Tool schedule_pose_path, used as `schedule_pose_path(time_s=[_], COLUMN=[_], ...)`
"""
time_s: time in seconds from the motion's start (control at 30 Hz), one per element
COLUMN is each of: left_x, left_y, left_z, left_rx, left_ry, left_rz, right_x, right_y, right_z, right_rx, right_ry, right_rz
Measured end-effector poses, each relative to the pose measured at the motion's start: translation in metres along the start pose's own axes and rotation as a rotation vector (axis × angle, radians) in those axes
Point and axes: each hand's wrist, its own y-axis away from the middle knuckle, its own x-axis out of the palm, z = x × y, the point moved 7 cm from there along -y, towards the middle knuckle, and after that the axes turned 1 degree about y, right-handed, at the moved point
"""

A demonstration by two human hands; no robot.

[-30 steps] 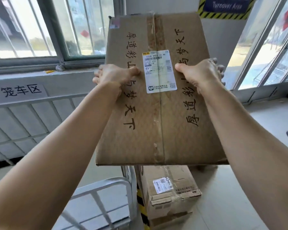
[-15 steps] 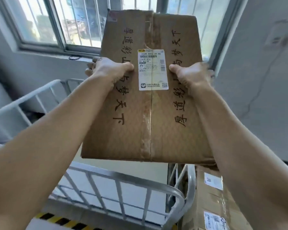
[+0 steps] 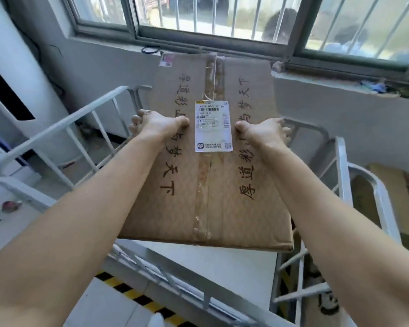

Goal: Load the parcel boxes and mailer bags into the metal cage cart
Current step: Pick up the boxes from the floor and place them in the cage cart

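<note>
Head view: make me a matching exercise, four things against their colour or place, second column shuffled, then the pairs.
1 shipping label
2 left hand
3 metal cage cart
4 floor stripes

A yellow and black
B white, on the cardboard box, over its taped seam
C gripping the box's left edge
D pale bars, below the box

Pairs: 1-B, 2-C, 3-D, 4-A

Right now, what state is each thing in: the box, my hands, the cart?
cardboard box, taped shut, label up, held aloft
left hand, grips box's left edge, thumb on top
right hand, grips box's right edge, thumb on top
cage cart, open-topped, box above it, not inside
</note>
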Motion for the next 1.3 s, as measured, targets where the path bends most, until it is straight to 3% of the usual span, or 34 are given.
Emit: schedule_pose_path(time_s=[0.4, 0.7, 1.03, 1.3], left_x=[0.094, 0.171, 0.264, 0.300], left_y=[-0.183, -0.276, -0.320, -0.318], left_z=[0.112, 0.243, 0.363, 0.434], left_rx=[-0.082, -0.179, -0.199, -0.300], left_ry=[-0.151, -0.303, -0.376, -0.386], left_rz=[0.241, 0.308, 0.437, 0.492], right_x=[0.173, 0.335, 0.458, 0.504], right_y=[-0.073, -0.099, -0.105, -0.099], right_z=[-0.029, -0.114, -0.227, -0.282], right_rx=[0.296, 0.511, 0.732, 0.791], right_ry=[0.151, 0.094, -0.052, -0.107], right_rz=[0.036, 0.221, 0.271, 0.333])
